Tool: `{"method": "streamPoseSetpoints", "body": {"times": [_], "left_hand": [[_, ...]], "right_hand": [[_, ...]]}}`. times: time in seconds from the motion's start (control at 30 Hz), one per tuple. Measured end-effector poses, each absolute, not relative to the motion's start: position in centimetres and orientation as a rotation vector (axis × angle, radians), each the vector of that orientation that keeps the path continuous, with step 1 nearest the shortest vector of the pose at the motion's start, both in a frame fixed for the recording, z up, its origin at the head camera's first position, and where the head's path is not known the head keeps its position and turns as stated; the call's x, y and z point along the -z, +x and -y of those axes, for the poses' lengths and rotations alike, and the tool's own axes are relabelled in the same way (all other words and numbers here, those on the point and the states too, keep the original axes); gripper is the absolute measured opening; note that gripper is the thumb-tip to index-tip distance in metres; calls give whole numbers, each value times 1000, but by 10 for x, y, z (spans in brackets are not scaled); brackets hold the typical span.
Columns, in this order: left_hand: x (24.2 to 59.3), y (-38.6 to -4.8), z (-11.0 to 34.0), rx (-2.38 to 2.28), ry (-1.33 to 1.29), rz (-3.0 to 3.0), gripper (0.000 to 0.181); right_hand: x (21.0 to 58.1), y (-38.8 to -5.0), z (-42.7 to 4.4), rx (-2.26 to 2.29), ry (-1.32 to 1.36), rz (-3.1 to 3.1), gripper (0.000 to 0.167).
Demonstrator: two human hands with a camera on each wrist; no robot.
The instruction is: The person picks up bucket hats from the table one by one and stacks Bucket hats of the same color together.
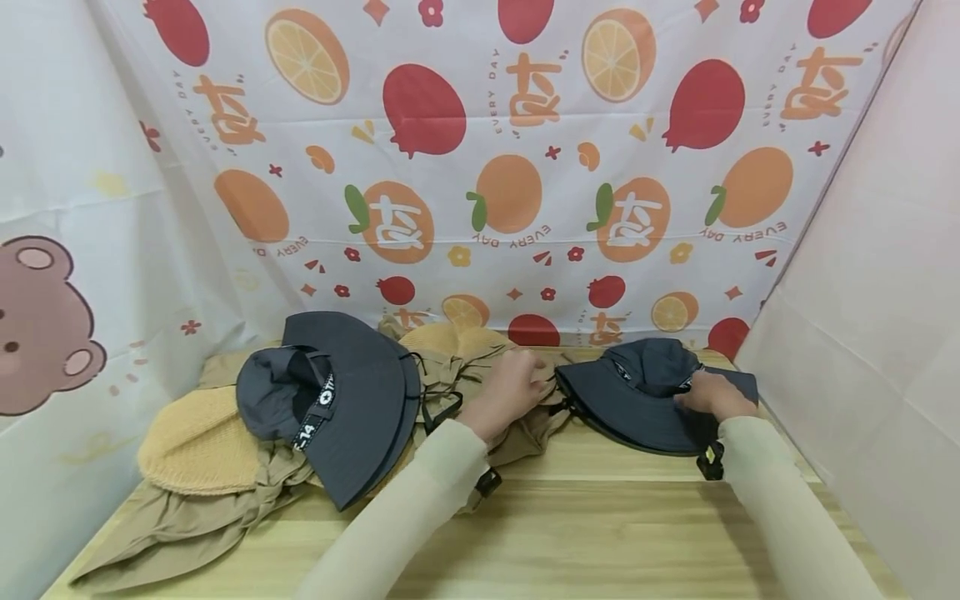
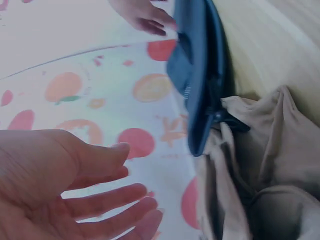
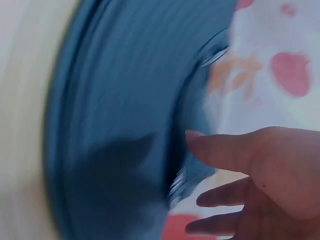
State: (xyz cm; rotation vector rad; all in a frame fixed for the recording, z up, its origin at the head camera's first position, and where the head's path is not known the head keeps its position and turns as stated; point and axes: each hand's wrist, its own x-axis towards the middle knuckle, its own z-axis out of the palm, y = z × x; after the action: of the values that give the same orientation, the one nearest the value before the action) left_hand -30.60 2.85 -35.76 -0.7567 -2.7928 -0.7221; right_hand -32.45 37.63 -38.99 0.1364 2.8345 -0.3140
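- The right dark hat (image 1: 637, 404) lies at the right of the bench (image 1: 585, 533), toward the far side, crown up.
- The right hand (image 1: 716, 396) is at that hat's right side, fingers loosely extended, thumb at the crown; it does not appear to grip, and firm contact is hard to tell.
- The left hand (image 1: 510, 392) is open, fingers relaxed and holding nothing, between the right dark hat and the left dark hat (image 1: 367, 392), above the khaki cloth (image 1: 525, 437).
- The hat could slip or twist if lifted by the right hand alone, since its wide brim looks floppy.
- The black buckle (image 1: 710, 461) at its near edge, close to the right wrist, could snag on the sleeve.
- The cord (image 1: 442, 408) by the left dark hat could catch a finger and drag the pile, as that hat sits tilted over a yellow crown (image 1: 198, 442) and khaki cloth.
- The bench is pale wood with visible grain, bare along its near middle.
- A white fruit-print curtain (image 1: 570, 200) closes the far side; a bear-print sheet (image 1: 45, 325) hangs at left, and a plain pale panel (image 1: 870, 275) stands at right.
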Motion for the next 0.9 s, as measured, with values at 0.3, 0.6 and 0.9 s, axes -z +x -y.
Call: {"method": "streamPoseSetpoints", "body": {"times": [0.3, 0.6, 0.9], "left_hand": [[342, -265, 12, 857, -736, 2703, 30], [337, -239, 43, 859, -665, 2715, 26], [344, -225, 73, 872, -580, 2726, 18]], "right_hand": [[354, -301, -318, 471, -115, -2882, 70], [331, -275, -263, 575, -376, -2825, 64], [348, -262, -236, 574, -471, -2781, 60]]}}
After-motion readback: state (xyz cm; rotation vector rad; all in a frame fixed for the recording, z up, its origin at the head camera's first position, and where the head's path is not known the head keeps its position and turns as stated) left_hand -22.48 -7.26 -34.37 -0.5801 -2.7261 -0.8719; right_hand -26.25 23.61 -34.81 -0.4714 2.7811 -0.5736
